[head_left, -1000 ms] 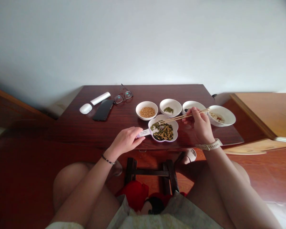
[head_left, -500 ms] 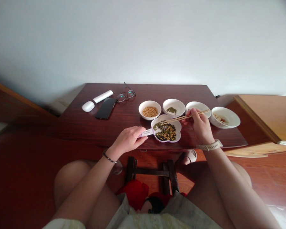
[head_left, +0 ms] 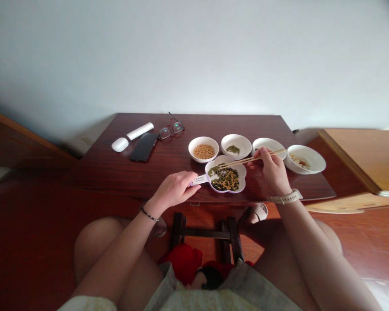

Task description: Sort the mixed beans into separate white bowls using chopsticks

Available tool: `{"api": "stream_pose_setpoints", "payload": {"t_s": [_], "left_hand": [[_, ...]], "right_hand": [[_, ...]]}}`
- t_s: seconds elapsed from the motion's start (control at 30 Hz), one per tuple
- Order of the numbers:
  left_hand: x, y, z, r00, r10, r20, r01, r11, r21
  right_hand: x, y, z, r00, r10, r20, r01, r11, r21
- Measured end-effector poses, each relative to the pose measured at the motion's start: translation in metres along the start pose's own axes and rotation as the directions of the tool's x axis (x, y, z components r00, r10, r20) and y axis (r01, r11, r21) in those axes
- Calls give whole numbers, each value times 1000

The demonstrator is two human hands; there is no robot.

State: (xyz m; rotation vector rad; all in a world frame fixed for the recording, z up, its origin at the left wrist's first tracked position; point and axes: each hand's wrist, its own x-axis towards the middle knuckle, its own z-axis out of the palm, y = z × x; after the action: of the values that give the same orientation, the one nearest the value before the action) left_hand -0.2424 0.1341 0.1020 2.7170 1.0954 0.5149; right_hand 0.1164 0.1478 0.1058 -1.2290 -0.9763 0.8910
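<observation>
My left hand (head_left: 178, 188) is closed on the pale purple handle of a white flower-shaped bowl (head_left: 243, 175) at the table's front edge. Mixed green, yellow and black beans (head_left: 227, 179) lie in it. My right hand (head_left: 272, 170) grips a pair of wooden chopsticks (head_left: 246, 160), their tips down among the green beans at the bowl's upper left. Behind stand a round white bowl of yellow soybeans (head_left: 204, 151) and one with a few green beans (head_left: 233, 150). A third white bowl (head_left: 269, 141) is partly hidden by my right hand, so its contents hardly show.
At the right end of the dark wooden table (head_left: 201, 123) a white bowl (head_left: 316, 160) holds pale and reddish bits. On the left lie a black phone (head_left: 144, 147), eyeglasses (head_left: 171, 130), a white oval case (head_left: 119, 144) and a white stick-like object (head_left: 140, 131). A wall stands behind.
Almost nothing differs. Both hands keep their grips, and the chopstick tips stay at the same spot in the flower-shaped bowl.
</observation>
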Motion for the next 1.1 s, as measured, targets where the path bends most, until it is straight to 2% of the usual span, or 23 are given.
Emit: {"api": "stream_pose_setpoints", "payload": {"t_s": [0.37,0.7,1.1], "left_hand": [[-1,0,0,1000,-8,9,8,1000,14],[-1,-1,1,1000,-6,13,6,1000,13],[-1,-1,2,1000,1,8,-1,1000,15]], "right_hand": [[2,3,0,1000,-4,-12,4,1000,17],[1,-7,2,999,22,-39,-19,996,92],[3,-1,-3,998,41,-43,-37,995,91]]}}
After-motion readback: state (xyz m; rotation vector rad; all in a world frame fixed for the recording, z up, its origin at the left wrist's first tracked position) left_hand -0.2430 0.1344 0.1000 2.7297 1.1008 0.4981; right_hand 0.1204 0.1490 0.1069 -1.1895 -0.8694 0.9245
